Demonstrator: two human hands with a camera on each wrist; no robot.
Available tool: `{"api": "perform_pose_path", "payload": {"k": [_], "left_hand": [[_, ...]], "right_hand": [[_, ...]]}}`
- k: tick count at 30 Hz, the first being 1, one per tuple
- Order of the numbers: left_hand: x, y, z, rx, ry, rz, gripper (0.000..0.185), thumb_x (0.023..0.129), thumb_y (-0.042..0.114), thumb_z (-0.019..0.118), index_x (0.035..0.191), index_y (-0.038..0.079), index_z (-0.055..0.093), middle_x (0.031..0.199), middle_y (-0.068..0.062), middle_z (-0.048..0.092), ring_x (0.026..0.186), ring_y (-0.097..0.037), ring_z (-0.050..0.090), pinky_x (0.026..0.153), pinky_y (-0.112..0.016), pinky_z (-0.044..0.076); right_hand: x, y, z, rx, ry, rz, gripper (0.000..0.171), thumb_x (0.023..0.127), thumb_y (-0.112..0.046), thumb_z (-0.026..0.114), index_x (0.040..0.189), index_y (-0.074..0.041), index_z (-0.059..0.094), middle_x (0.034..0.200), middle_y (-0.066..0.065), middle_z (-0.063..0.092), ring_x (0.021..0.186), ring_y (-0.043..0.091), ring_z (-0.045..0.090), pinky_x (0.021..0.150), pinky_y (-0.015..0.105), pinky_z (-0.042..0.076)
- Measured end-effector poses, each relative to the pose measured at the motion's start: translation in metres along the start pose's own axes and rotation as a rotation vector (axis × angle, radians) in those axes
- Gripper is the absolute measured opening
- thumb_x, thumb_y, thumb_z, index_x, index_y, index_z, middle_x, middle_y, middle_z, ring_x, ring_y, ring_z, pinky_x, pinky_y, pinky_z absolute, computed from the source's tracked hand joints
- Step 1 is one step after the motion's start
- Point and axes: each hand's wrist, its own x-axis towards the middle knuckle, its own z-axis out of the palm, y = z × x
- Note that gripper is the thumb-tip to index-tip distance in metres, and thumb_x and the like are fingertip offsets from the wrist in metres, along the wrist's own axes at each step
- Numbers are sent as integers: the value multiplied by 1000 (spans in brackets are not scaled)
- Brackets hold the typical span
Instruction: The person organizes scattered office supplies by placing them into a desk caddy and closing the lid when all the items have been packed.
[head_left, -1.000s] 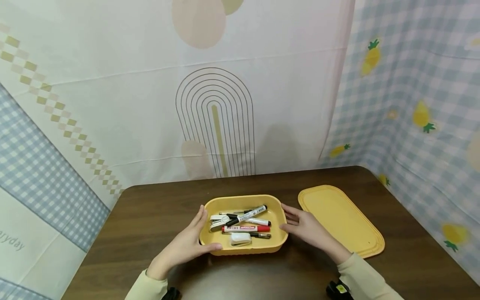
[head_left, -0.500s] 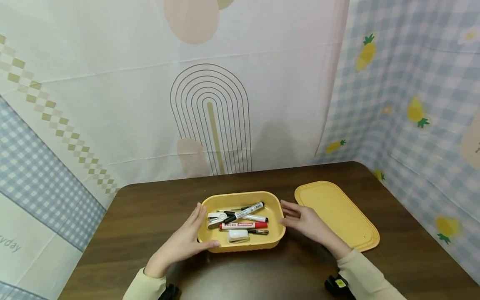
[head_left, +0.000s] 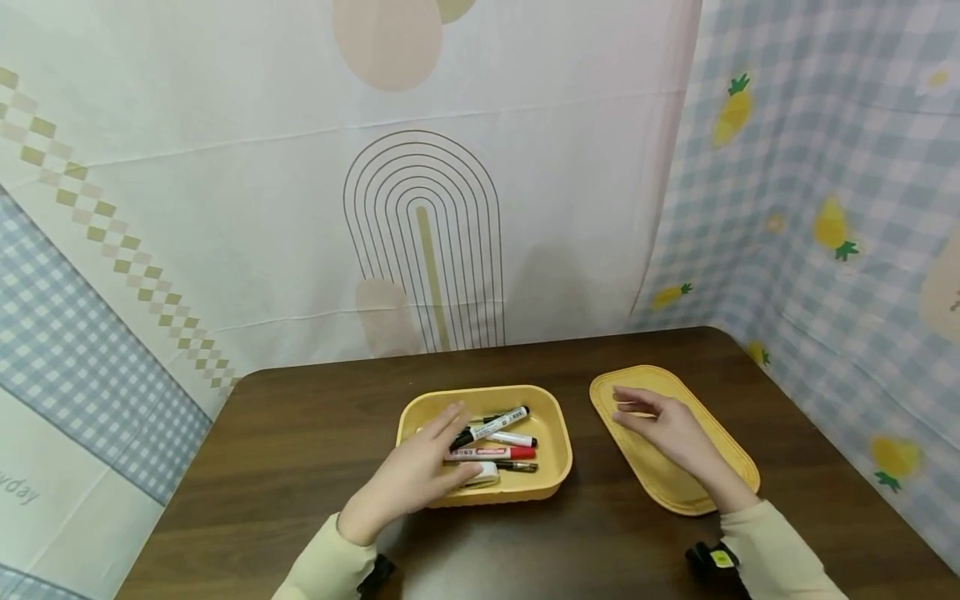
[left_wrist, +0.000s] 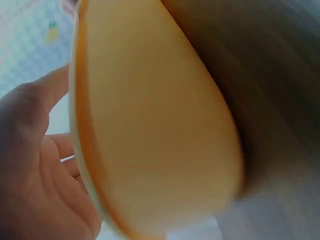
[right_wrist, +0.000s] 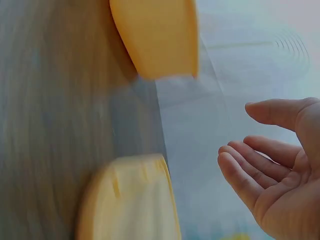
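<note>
- A yellow tray [head_left: 557, 433] is sitting near the middle of the dark wooden desk [head_left: 285, 433], holding a small heap of stationery.
- Inside the tray, a black-capped marker [head_left: 497, 422] is lying slantwise across a white marker [head_left: 513, 438], with a red marker [head_left: 498, 453] just in front of them and a thin dark pen [head_left: 519, 467] nearer the front wall.
- A small white object [head_left: 484, 473] is lying at the tray's front, partly hidden under the fingers; I cannot tell what it is.
- The left hand [head_left: 420, 475] is reaching over the tray's left part with its fingers loosely spread, hovering on or just above the contents; it is gripping nothing that I can see.
- In the left wrist view the open palm [left_wrist: 35, 185] is showing close beside the tray's blurred yellow wall [left_wrist: 160, 130].
- To the right of the tray, apart from it, a flat yellow lid [head_left: 720, 454] is lying on the desk.
- The right hand [head_left: 667, 429] is hanging over the lid, relaxed, fingers gently bent, holding nothing; the right wrist view is showing its fingers [right_wrist: 250, 170] open in the air.
- Both arms are wearing pale cream sleeves [head_left: 772, 554].
- Patterned cloth [head_left: 225, 208] is hanging behind the desk, and checked fabric with pineapples [head_left: 832, 208] is hanging to the right.
</note>
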Motion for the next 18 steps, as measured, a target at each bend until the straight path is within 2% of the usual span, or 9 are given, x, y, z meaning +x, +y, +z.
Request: {"api": "perform_pose_path", "payload": {"k": [6, 9, 11, 13, 15, 18], "left_hand": [[26, 36, 16, 102, 2, 181, 66, 96, 47, 66, 145, 5, 54, 152, -11, 48, 142, -26, 42, 111, -43, 40], [37, 55, 26, 174, 32, 242, 58, 97, 45, 66, 139, 6, 60, 145, -8, 56, 138, -24, 48, 108, -39, 43], [43, 66, 34, 209, 48, 276, 54, 97, 45, 65, 137, 7, 62, 140, -7, 59, 133, -23, 52, 105, -37, 46], [49, 78, 42, 231, 55, 314, 51, 98, 44, 65, 135, 8, 64, 137, -7, 61, 129, -23, 56, 103, -36, 47], [54, 89, 50, 232, 48, 347, 49, 99, 43, 64, 135, 9, 64, 137, -7, 62, 129, -23, 57, 103, -34, 47], [62, 108, 62, 230, 18, 385, 47, 100, 43, 61, 134, 11, 65, 139, -6, 61, 131, -23, 55, 106, -32, 45]], "right_hand": [[-13, 15, -45, -107, 80, 72, 55, 99, -41, 65, 140, -4, 59, 131, 19, 65, 118, 38, 60, 77, 22, 52], [-17, 23, -62, -109, 100, 109, 59, 99, -47, 62, 142, -7, 57, 135, 18, 63, 114, 16, 62, 76, 18, 51], [-20, 28, -71, -95, 115, 120, 59, 99, -46, 62, 143, -7, 57, 136, 19, 61, 106, -3, 58, 75, 15, 49], [-22, 33, -79, -102, 135, 128, 59, 99, -46, 62, 143, -6, 57, 136, 20, 61, 101, -13, 53, 75, 13, 48], [-25, 39, -86, -125, 151, 143, 60, 99, -46, 62, 143, -6, 56, 136, 21, 61, 104, -5, 57, 75, 16, 48], [-29, 49, -95, -158, 136, 182, 66, 100, -49, 59, 146, -2, 52, 140, 24, 56, 119, 26, 58, 86, 35, 51]]}}
